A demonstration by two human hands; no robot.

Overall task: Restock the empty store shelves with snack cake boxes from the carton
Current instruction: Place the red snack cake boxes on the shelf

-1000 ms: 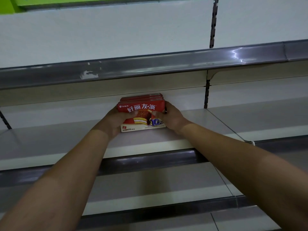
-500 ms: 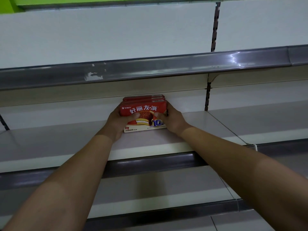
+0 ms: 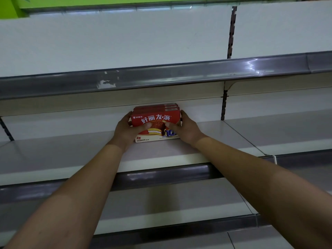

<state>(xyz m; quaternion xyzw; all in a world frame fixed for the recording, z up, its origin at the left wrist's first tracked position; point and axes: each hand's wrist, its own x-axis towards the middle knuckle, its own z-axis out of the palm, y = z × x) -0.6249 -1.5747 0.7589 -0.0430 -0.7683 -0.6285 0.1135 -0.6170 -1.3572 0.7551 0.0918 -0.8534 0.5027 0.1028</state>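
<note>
A person's left hand and right hand clasp a row of red snack cake boxes from either end at the centre of the frame. Thumbs lie across the front box's face and fingers curl round the sides. Three boxes stand upright, one behind another, on the middle shelf, near its pale back panel. Bare forearms reach in from the lower corners. A grey price rail edges the shelf above, and a lower shelf runs beneath. A slotted upright rises at upper right, under a green band along the top.
</note>
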